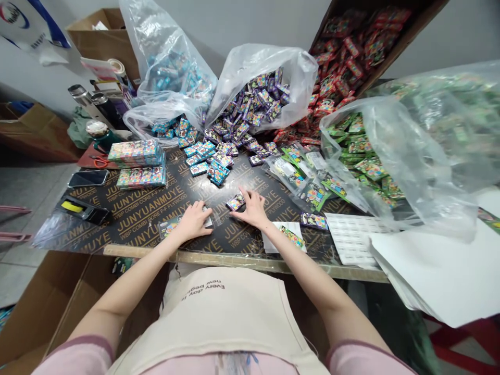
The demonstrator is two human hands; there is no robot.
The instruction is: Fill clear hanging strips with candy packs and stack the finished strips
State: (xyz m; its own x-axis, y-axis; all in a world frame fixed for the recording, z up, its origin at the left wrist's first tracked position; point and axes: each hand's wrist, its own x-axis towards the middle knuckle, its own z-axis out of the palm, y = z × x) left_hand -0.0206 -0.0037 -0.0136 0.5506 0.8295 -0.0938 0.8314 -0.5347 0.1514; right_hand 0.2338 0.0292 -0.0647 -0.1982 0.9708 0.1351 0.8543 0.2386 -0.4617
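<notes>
My right hand (253, 209) has its thumb and forefinger around a small purple printed box (235, 201) at the middle of the table. To its left, my left hand (195, 222) lies over a clear plastic packet with a colourful printed face (169, 228), its fingers curled at the packet's right end. Part of the packet is hidden under that hand. Beyond both hands are loose blue boxes (217, 172) and purple boxes (224, 151). Beneath my right forearm, a green printed packet (292, 237) rests on white paper (270, 242).
Plastic bags hold blue (175, 78), purple (265, 99) and green packs (357, 146); red packs (336, 78) fill a carton. Left are stacked packs (140, 177), scissors (102, 160), a phone (88, 178) and a tape dispenser (83, 209). A sticker sheet (353, 237) lies right.
</notes>
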